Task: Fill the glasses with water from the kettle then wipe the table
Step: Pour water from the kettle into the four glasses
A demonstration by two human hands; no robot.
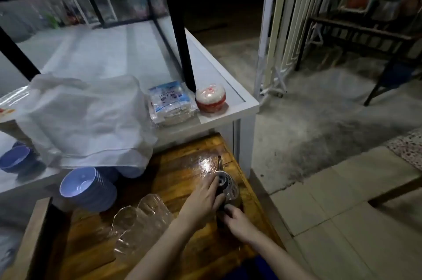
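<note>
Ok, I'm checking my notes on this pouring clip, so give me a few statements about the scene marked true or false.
1. Both hands are at the kettle. True: the left hand is by its lid and the right hand is at its handle.
2. The glasses stand to the right of the kettle. False: they are to its left.
3. The wooden table has a wet shine beyond the kettle. True.
4. The stacked bowls are red. False: they are blue.
5. A cloth is wiping the table. False: no cloth is in either hand.

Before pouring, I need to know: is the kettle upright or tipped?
Upright. The kettle stands on the wet wooden table, lid facing up, both hands on it.
</note>
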